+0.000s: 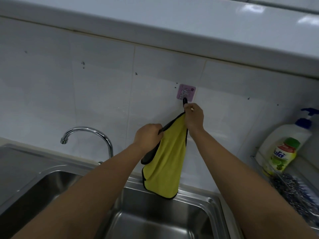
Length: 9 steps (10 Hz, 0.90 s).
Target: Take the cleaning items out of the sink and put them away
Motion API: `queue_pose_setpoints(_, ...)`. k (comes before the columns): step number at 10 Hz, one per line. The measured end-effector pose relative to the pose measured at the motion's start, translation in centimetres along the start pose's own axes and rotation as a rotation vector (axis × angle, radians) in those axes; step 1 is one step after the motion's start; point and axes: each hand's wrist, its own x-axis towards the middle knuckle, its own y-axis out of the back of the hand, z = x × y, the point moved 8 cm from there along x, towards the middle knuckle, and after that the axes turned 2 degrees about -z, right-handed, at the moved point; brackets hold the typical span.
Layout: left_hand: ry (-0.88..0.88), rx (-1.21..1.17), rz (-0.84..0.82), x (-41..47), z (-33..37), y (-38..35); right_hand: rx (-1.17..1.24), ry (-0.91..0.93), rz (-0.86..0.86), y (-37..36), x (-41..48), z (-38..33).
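Observation:
A yellow cleaning cloth (pixel 165 163) with black edging hangs down the white tiled wall above the steel sink (pixel 214 200). My right hand (pixel 194 118) pinches the cloth's top corner right under the purple adhesive wall hook (pixel 186 93); the cloth's black loop sits at the hook's peg. My left hand (pixel 148 135) grips the cloth's upper left edge, a little lower and to the left. The cloth's bottom corner dangles just over the sink's back rim.
A chrome tap (pixel 96 135) curves over the left basin. At the right, a wire rack (pixel 259 163) holds a white pump bottle (pixel 283 147) of dish liquid and a steel scourer (pixel 290 187). A white ledge (pixel 172 28) runs above the tiles.

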Motion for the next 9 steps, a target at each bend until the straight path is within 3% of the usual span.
queue_pose_setpoints(2,0.009,0.041,0.021,0.6,-0.2,0.6,-0.043,-0.138,-0.028,-0.7,1.9,0.4)
queue_pose_setpoints(5,0.067,0.034,-0.024,-1.2,-1.6,-1.4,-0.239,-0.023,-0.079,-1.0,-2.2,2.0)
queue_pose_setpoints(6,0.13,0.023,-0.027,-3.2,-1.4,-2.1,-0.199,-0.077,-0.179,-0.8,-5.7,3.9)
queue_pose_setpoints(9,0.282,0.21,-0.23,-16.3,-0.6,-8.7,-0.503,-0.262,-0.28,4.2,-21.3,15.1)
